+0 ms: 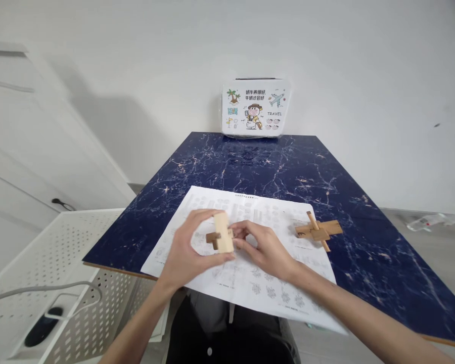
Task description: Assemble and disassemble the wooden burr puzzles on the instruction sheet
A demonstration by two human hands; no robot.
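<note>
A small wooden interlocking puzzle point(223, 232), with a pale block across darker brown pieces, is held just over the printed sheet. My left hand point(189, 247) grips the pale block between thumb at its lower end and fingers at its upper end. From the right side, my right hand point(260, 245) pinches at the puzzle; its fingertips partly hide what they grasp there. Beneath both hands lies a large white instruction sheet point(212, 202) with printed diagrams. Another wooden puzzle point(320, 233), cross-shaped with a round-ended stick through it, rests on the sheet's right edge.
The dark blue marbled table point(250, 164) carries a white cartoon-printed box point(255, 107) against the wall. To the left stands a white perforated shelf point(30, 253) with a cable and a black device point(43, 327). A clear plastic bottle point(426, 221) lies on the floor at right.
</note>
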